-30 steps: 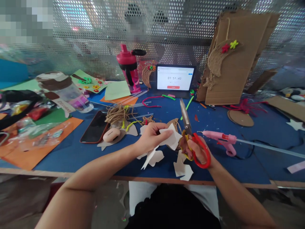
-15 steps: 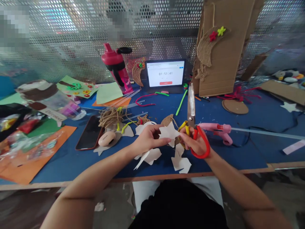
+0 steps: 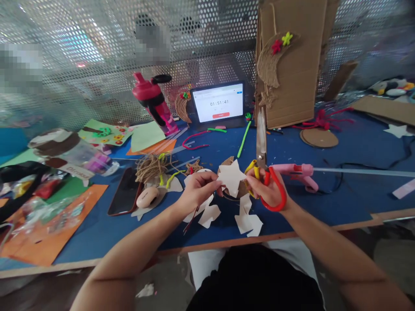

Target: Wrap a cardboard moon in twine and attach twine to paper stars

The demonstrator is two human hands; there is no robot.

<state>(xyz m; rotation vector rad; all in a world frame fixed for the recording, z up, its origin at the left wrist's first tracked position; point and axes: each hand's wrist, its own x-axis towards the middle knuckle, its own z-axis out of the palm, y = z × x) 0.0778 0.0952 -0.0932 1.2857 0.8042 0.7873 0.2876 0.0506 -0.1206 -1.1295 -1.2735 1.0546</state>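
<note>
A white paper star (image 3: 231, 177) is pinched at its left point by my left hand (image 3: 201, 186). My right hand (image 3: 266, 188) holds a pair of scissors (image 3: 261, 147) with red and yellow handles, the blades pointing up and away from me. The fingertips of that hand also touch the star's right point. White paper scraps (image 3: 249, 219) lie on the blue table below the star, with another scrap (image 3: 209, 215) under my left wrist. Behind the star, a brown twine-covered piece (image 3: 231, 160) is partly hidden.
A pink glue gun (image 3: 296, 170) lies right of the scissors. To the left are a phone (image 3: 125, 192), a beige case (image 3: 148, 198) and a twine bundle (image 3: 151, 167). A tablet (image 3: 218, 103), pink bottle (image 3: 154, 103) and cardboard panel (image 3: 292, 86) stand at the back.
The star has turned flatter toward me, its full outline now showing. My left fingers have shifted to its left edge. The scissors stay in my right hand, and the view has shifted slightly.
</note>
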